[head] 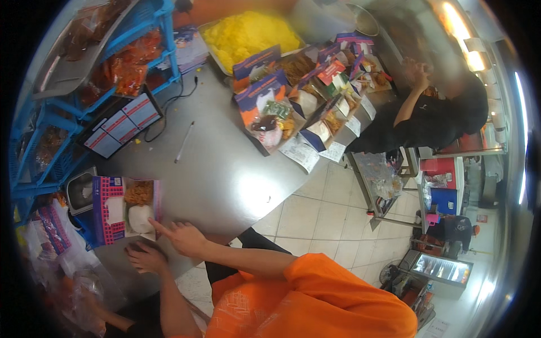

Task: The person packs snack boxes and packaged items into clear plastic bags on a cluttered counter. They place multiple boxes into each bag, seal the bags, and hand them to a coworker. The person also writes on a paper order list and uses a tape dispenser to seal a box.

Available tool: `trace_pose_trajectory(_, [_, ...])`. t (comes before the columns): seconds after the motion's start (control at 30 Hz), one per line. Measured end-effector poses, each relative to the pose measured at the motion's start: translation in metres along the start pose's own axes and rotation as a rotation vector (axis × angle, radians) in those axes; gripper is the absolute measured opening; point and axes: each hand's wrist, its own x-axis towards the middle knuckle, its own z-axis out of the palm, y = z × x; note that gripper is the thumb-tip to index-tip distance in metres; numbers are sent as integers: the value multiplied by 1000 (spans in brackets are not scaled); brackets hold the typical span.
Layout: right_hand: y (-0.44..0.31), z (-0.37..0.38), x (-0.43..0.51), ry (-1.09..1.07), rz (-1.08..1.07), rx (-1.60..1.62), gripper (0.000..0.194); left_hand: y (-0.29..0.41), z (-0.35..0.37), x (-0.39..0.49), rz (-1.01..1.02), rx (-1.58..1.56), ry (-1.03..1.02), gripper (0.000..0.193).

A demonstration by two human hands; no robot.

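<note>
An open printed cardboard meal box lies on the steel table, its lid folded back. Inside are a piece of fried chicken and a white wrapped portion, seemingly rice. My right hand stretches its index finger to the edge of the white portion; whether it touches cannot be made out. That hand holds nothing. Beside the box's lower edge, my left hand is palm down over the table with its fingers spread, also holding nothing.
Several filled meal boxes with paper slips stand along the far table edge. A pen, a tablet and blue baskets are nearby. Co-workers stand at right and lower left, where a hand handles plastic bags.
</note>
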Motion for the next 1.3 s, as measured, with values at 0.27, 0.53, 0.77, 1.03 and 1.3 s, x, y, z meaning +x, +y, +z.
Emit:
trace_pose_trajectory(0.27, [26, 10, 9, 112, -94, -195, 87, 1, 2, 4, 5, 41, 32, 54])
trace_pose_trajectory(0.53, [28, 17, 11, 145, -93, -168, 87, -7, 19, 9, 16, 98, 37, 51])
trace_pose_trajectory(0.77, [33, 36, 16, 233, -80, -153, 81, -8, 23, 11, 136, 469, 25, 50])
trace_pose_trajectory(1.03, [31, 31, 15, 95, -68, -125, 97, -8, 27, 19, -14, 208, 27, 53])
trace_pose_trajectory(1.3, [25, 16, 13, 81, -70, -106, 90, -11, 24, 16, -5, 192, -3, 51])
